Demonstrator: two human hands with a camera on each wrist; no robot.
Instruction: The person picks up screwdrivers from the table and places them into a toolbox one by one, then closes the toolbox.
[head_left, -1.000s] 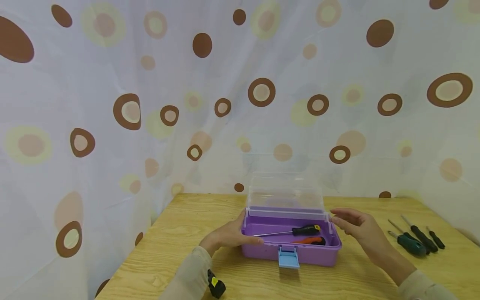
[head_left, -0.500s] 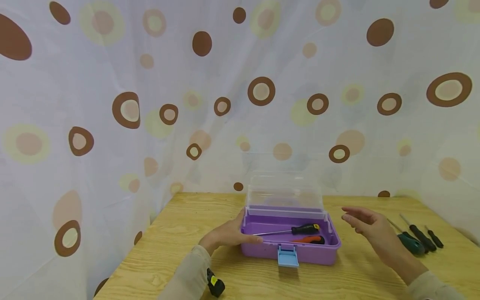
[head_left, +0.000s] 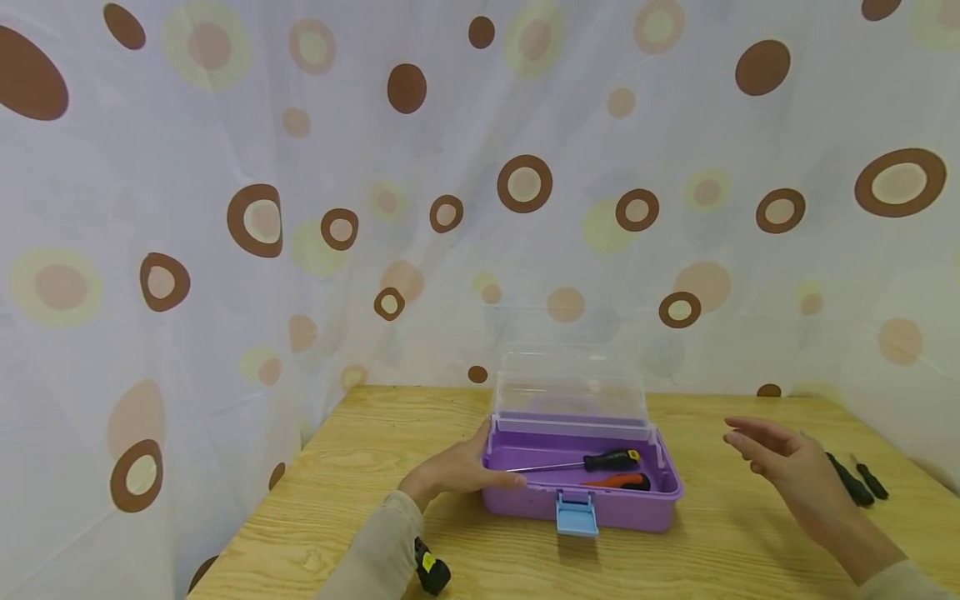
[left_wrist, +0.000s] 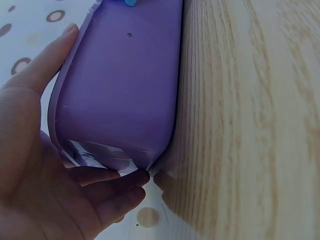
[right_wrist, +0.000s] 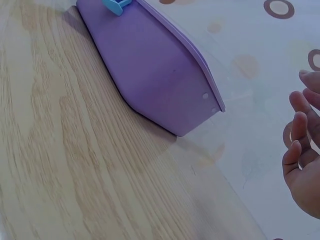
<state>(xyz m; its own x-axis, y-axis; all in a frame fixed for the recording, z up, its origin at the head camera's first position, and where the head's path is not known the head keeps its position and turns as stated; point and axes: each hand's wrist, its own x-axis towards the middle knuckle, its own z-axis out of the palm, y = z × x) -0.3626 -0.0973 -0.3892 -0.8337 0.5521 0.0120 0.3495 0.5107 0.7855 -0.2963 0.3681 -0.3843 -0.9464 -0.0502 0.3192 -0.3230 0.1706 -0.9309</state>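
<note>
A purple plastic toolbox [head_left: 622,511] sits on the wooden table, its clear lid [head_left: 570,392] raised at the back and its light-blue latch [head_left: 576,517] hanging down in front. Inside lie a black-handled screwdriver [head_left: 611,460] and a tool with an orange and black handle [head_left: 624,481], partly hidden by the front wall. My left hand [head_left: 453,468] grips the box's left end, thumb over the front rim; the left wrist view shows its fingers [left_wrist: 115,192] bent against the end wall. My right hand [head_left: 806,479] hovers right of the box, fingers loosely bent and holding nothing.
Two dark-handled screwdrivers, one larger [head_left: 853,486] and one small [head_left: 872,481], lie at the right, partly behind my right hand. A black and yellow object [head_left: 432,572] rests by my left sleeve. A dotted curtain [head_left: 480,167] hangs behind the table.
My right hand has moved away from the box's right end, further right, and now covers the green-handled screwdriver. My left hand and the box have stayed in place.
</note>
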